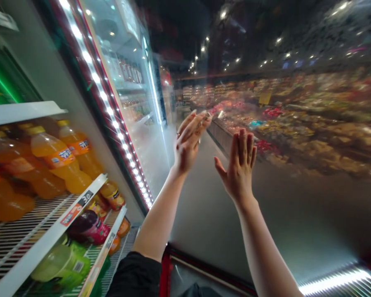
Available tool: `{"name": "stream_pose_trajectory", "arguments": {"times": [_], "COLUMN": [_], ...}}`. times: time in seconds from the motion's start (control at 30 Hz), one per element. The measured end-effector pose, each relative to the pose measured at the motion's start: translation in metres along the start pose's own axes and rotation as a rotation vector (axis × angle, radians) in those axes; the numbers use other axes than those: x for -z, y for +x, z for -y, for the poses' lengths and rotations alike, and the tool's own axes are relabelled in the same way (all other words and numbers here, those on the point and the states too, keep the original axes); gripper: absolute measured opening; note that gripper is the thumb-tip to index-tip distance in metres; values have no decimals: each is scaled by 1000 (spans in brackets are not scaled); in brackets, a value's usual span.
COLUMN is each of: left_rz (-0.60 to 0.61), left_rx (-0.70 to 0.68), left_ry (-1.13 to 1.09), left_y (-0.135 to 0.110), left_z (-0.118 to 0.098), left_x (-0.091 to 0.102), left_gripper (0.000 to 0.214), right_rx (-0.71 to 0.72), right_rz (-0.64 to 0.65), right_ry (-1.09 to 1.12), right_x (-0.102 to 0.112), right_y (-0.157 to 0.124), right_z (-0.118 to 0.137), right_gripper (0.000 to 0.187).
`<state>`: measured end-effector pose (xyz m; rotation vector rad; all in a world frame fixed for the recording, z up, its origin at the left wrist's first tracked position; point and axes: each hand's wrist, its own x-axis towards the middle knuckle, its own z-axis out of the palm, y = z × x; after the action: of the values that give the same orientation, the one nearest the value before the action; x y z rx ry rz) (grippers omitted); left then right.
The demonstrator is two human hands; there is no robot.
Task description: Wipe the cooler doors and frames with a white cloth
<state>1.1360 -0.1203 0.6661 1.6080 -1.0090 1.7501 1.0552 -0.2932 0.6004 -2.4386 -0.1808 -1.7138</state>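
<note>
The left hand (188, 142), fingers pressed together, and the right hand (239, 167), fingers slightly spread, rise empty at the glass fridge door (297, 214); orange soda bottles (54, 161) stand shelved left of it, none in hand.

Glass cooler door (222, 231) misted pale grey. Door frame (166, 276) red, row of white LED dots. Left: orange soda bottles (54, 154), yellow caps, blue-and-white labels. Lower, lime-green bottle (60, 264). White shelf edge (46, 243), red price tag (71, 214).
</note>
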Motion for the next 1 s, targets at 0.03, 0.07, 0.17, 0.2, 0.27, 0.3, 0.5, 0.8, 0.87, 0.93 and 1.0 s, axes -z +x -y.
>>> {"name": "stream_pose_trajectory", "arguments": {"times": [0.03,0.07,0.17,0.2,0.27,0.3,0.5,0.8,0.87,0.93,1.0], "left_rz": [49,87,92,63,-13,-48,-20,-17,-22,-3,23], "left_rx": [-29,-55,-85,-81,-51,-31,-10,-21,0,-10,-45], "left_ry": [-23,-44,-93,-98,-73,-46,39,59,59,55,43], "left_y": [-10,-19,-37,-36,-26,-18,-19,-22,-12,-16,-30], "left_z": [-2,-3,7,13,28,34,47,69,69,67,66], "left_x": [4,8,22,24,24,22,29,52,46,45,51], "left_gripper": [52,52,50,49,47,46,49,41,43,43,42], "right_rx": [-6,-17,-35,-22,28,51,57,60,59,55,55], "right_rz": [-17,-33,-46,-28,26,48,61,50,53,60,61], "right_ry": [-10,-21,-24,-6,48,69,33,12,12,13,11], "right_x": [0,0,-1,-3,-9,-14,-36,-39,-41,-42,-42], "right_y": [0,0,2,4,8,10,16,14,13,13,14], "right_z": [2,6,29,39,58,66,82,73,71,70,68], "right_gripper": [93,93,96,97,99,99,97,99,102,105,104]}}
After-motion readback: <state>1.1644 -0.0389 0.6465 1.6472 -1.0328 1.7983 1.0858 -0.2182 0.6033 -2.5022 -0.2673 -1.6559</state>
